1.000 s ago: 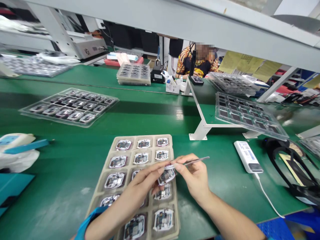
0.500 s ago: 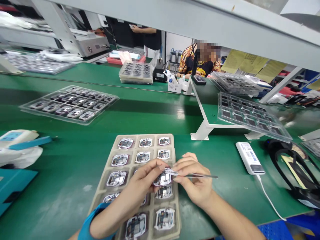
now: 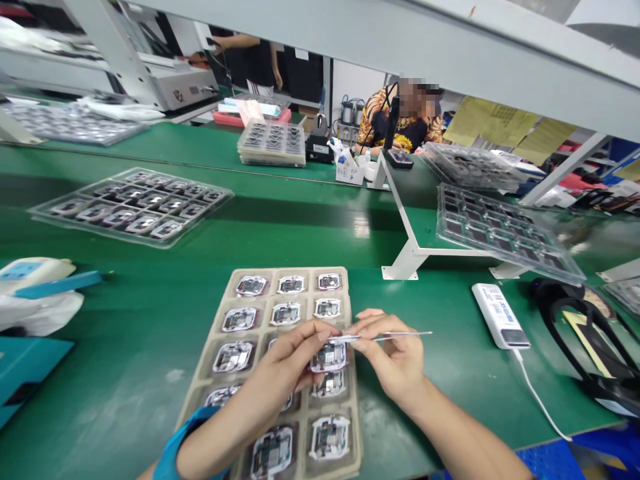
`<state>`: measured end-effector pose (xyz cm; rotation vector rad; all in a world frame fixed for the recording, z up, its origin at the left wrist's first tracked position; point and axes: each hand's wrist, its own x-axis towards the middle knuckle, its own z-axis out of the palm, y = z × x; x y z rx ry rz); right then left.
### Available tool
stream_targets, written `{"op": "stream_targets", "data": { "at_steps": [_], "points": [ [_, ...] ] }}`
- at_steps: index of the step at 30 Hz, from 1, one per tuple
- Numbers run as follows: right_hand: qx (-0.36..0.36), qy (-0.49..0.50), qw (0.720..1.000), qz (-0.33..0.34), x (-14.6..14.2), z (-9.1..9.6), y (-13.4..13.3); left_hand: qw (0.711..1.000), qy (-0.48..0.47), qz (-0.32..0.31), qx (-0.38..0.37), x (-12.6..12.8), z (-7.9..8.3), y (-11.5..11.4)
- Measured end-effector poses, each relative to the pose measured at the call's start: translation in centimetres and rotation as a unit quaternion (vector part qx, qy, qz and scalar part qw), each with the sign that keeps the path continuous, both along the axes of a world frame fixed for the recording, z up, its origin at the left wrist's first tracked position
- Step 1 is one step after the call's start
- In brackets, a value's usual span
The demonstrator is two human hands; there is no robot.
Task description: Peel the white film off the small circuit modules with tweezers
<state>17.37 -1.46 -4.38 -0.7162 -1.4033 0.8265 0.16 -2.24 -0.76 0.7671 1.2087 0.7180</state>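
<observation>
My left hand (image 3: 295, 357) grips a watch housing (image 3: 329, 358) with an exposed circuit board, thumb and fingers at its left and upper edge, above the tray. Between the fingertips of my right hand (image 3: 393, 350) is a pair of thin metal tweezers (image 3: 413, 334), its rear ends pointing right. The front of the tweezers lies along the upper edge of the housing, close to my left thumb; the tips are partly hidden by my fingers. Below both hands lies a beige compartment tray (image 3: 356, 400) with similar housings in its pockets. A blue band (image 3: 180, 443) wraps my left wrist.
Clear trays of parts lie at the left (image 3: 135, 207) and on a raised stand at the right (image 3: 505, 233). A white device (image 3: 500, 317) with a cable rests right of my hand. A grey beam (image 3: 350, 33) crosses overhead. A person (image 3: 380, 123) sits across the bench.
The tweezers have tilted so that their rear ends sit slightly higher. My right fingers have drawn lower and closer together. The standing person in the background has shifted position.
</observation>
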Motion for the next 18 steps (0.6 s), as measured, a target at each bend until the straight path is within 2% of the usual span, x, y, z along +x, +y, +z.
{"op": "stream_targets", "data": {
  "at_steps": [6, 13, 18],
  "points": [
    [-0.059, 0.019, 0.998, 0.016, 0.03, 0.13, -0.15, 1.000, 0.023, -0.009, 0.018, 0.18, -0.18, 0.22],
    [-0.030, -0.056, 0.998, 0.005, 0.27, 0.58, -0.33, 0.999, 0.044, -0.021, 0.022, 0.32, -0.19, 0.55],
    [-0.065, -0.031, 0.997, 0.018, 0.21, 0.68, -0.30, 0.999, 0.040, -0.015, 0.009, 0.35, -0.14, 0.60]
  ]
}}
